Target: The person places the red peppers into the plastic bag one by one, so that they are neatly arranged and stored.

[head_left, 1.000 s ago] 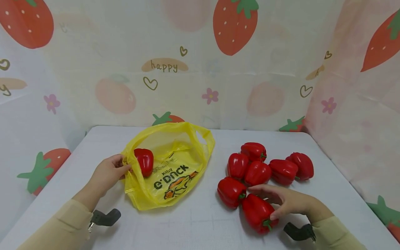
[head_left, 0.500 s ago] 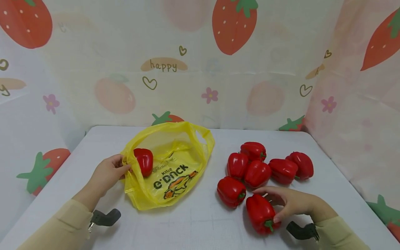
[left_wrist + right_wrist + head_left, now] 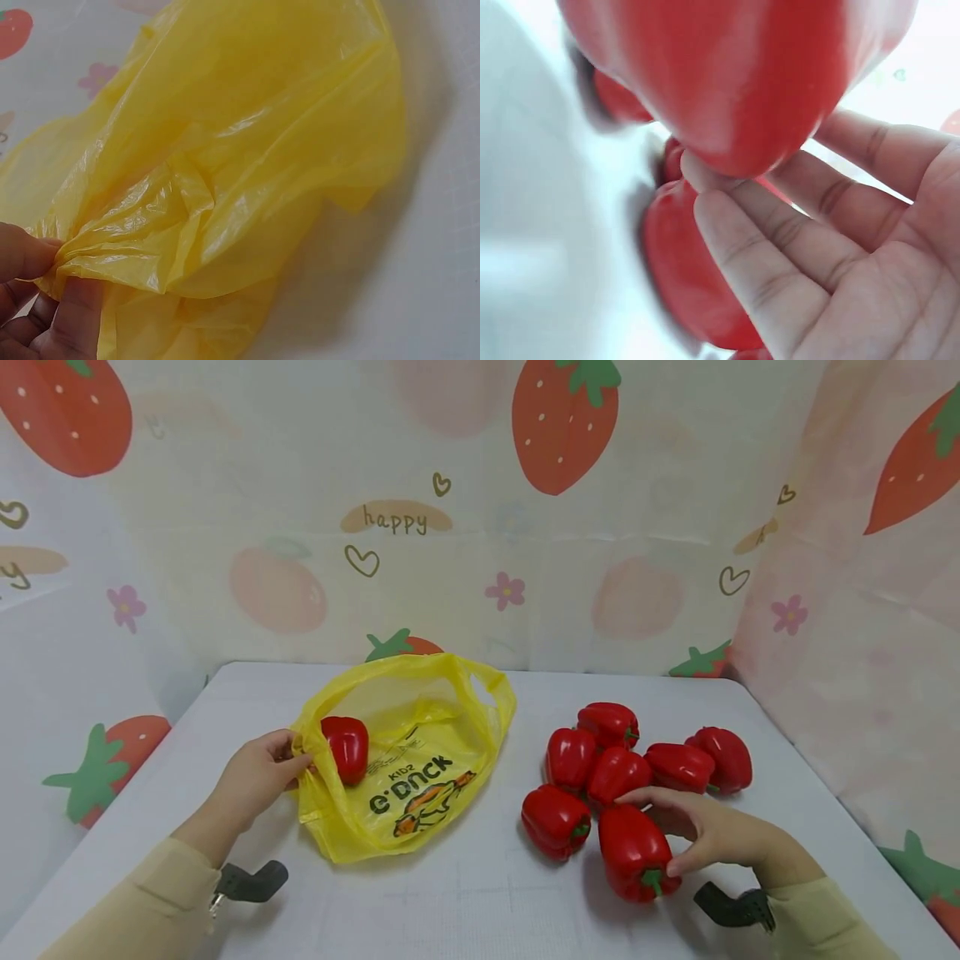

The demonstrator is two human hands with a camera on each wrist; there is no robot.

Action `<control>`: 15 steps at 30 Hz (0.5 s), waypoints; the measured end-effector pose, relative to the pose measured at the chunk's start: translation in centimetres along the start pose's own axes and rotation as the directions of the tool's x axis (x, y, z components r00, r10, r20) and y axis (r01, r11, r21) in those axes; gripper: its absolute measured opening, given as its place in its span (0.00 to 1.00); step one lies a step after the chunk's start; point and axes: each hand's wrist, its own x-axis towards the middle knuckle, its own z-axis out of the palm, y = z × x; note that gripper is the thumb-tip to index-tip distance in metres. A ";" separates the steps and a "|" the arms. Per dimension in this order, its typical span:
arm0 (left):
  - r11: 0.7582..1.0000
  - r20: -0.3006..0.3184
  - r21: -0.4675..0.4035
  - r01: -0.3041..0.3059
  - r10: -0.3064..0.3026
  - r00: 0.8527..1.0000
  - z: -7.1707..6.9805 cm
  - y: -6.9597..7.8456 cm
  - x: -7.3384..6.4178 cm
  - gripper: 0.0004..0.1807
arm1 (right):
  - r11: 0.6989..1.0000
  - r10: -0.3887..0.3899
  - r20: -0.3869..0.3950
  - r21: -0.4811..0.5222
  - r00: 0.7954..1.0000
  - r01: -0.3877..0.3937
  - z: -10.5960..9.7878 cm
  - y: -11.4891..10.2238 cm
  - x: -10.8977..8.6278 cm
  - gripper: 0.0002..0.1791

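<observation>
On the left of the head view, my left hand (image 3: pixel 258 772) pinches the rim of a yellow plastic bag (image 3: pixel 420 852), whose film gathers between thumb and fingers (image 3: pixel 75 307) in the left wrist view. The bag lies with its mouth spread, and one red bell pepper (image 3: pixel 347 750) is inside. At the right, my right hand (image 3: pixel 708 835) grips another red bell pepper (image 3: pixel 633 852) between the thumb near its green stem and the fingers at its far end. A shadow shows below that pepper. The right wrist view shows the fingers against the pepper's underside (image 3: pixel 727 97).
Beside the right hand lies a loose group of red bell peppers, the nearest (image 3: pixel 555 821) just left of the held one. Two more peppers (image 3: pixel 678 767) sit farther right. A white table (image 3: pixel 450 910) carries everything, with a strawberry-print cloth (image 3: pixel 480 460) behind.
My right hand has tightened on the nearest pepper and moved it right, away from its neighbour, then slightly up. The left hand and the bag have stayed put.
</observation>
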 end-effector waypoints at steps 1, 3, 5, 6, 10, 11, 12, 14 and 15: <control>1.000 -0.002 -0.001 0.002 -0.002 1.000 0.0 0.0 0.0 0.19 | 1.000 -0.018 -0.008 -0.007 1.000 0.018 -0.1 -0.1 0.1 0.39; 1.000 -0.005 -0.002 0.006 -0.006 1.000 -0.1 0.0 0.0 0.19 | 0.997 -0.072 -0.019 -0.025 0.997 0.071 -0.3 -0.4 0.4 0.40; 1.000 -0.007 -0.005 0.008 -0.008 1.000 -0.2 0.0 0.0 0.19 | 0.992 -0.124 -0.033 -0.037 0.992 0.122 -0.5 -0.7 0.9 0.41; 1.000 -0.009 -0.005 0.009 -0.009 1.000 -0.2 0.0 0.0 0.19 | 0.989 -0.147 -0.037 -0.039 0.988 0.145 -0.6 -0.9 1.2 0.41; 1.000 -0.009 -0.007 0.008 -0.008 1.000 -0.3 0.0 0.0 0.19 | 0.980 -0.198 -0.044 -0.039 0.979 0.197 -0.8 -1.5 2.7 0.41; 1.000 -0.010 -0.008 0.008 -0.008 1.000 -0.3 -0.1 0.1 0.18 | 0.980 -0.197 -0.049 -0.043 0.979 0.195 -0.8 -1.6 3.1 0.41; 1.000 -0.009 -0.007 0.006 -0.007 1.000 -0.3 -0.1 0.1 0.18 | 0.981 -0.190 -0.055 -0.041 0.980 0.188 -0.7 -1.8 3.5 0.41; 1.000 -0.009 -0.009 0.004 -0.004 1.000 -0.3 -0.1 0.1 0.18 | 0.985 -0.170 -0.074 -0.032 0.983 0.169 -0.7 -2.3 4.4 0.41; 1.000 -0.007 -0.009 0.004 -0.004 1.000 -0.3 -0.2 0.1 0.18 | 0.986 -0.165 -0.083 -0.023 0.983 0.164 -0.6 -2.5 4.9 0.41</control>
